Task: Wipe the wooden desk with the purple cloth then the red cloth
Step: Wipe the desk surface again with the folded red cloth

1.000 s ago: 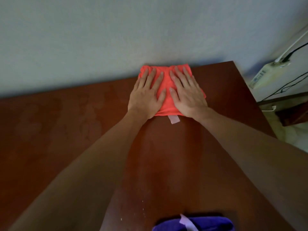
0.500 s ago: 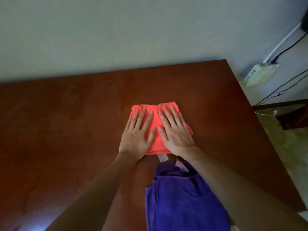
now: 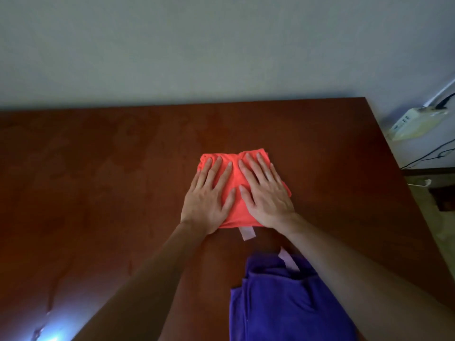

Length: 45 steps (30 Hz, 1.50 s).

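A folded red cloth (image 3: 235,183) lies flat on the dark wooden desk (image 3: 98,193), right of its middle. My left hand (image 3: 209,195) and my right hand (image 3: 266,193) press palm-down on it side by side, fingers spread and pointing away from me. A white tag (image 3: 247,233) sticks out from the cloth's near edge. The purple cloth (image 3: 275,303) lies bunched on the desk close to me, partly under my right forearm, with a small gap between it and the red cloth.
A pale wall stands along the desk's far edge. Off the right edge, a white power strip (image 3: 416,124) with cables sits against the wall. Damp streaks and a bright reflection (image 3: 46,323) show at the desk's near left.
Both hands slid the red cloth from the far edge by the wall back toward me to mid-desk. Since half a second ago it has moved slightly away from the purple cloth.
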{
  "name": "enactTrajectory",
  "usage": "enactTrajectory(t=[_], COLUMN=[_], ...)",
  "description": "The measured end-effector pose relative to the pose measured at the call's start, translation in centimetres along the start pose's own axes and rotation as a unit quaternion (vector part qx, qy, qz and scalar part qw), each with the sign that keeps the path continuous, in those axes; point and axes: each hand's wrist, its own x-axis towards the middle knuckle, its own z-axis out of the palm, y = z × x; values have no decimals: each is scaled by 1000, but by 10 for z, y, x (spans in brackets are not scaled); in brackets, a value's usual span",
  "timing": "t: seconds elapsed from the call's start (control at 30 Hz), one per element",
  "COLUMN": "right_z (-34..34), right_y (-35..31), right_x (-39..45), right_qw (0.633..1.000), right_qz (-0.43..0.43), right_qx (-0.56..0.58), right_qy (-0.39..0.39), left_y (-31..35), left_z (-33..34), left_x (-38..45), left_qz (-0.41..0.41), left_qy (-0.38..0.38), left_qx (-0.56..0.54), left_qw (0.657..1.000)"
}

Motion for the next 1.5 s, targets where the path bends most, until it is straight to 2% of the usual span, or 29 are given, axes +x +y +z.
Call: enactTrajectory(t=[0.4,0.53,0.73,0.9,1.1,1.27,1.5], right_z=[17,22,21,28,34,34,37], right_y=[23,24,6,-35,-111,-166,-222], right_x=[189,208,197,137,24,-88,-189], right_qw=[997,997,994,994,994,998,998], right_qz=[29,46,97,100,99,55,56], right_qx=[9,-2,4,14,16,11,2], right_qy=[65,65,49,41,30,21,22], left_y=[-108,-124,-125,-121,-102,-71,-43], left_z=[6,10,10,2,-18,-35,-51], left_x=[172,194,186,114,-20,-152,-266], left_qz=[32,49,70,73,49,20,1], left_qy=[58,48,37,27,-7,-29,-42], left_qx=[7,-2,0,-8,-11,-7,-1], left_qw=[998,998,997,997,999,999,999])
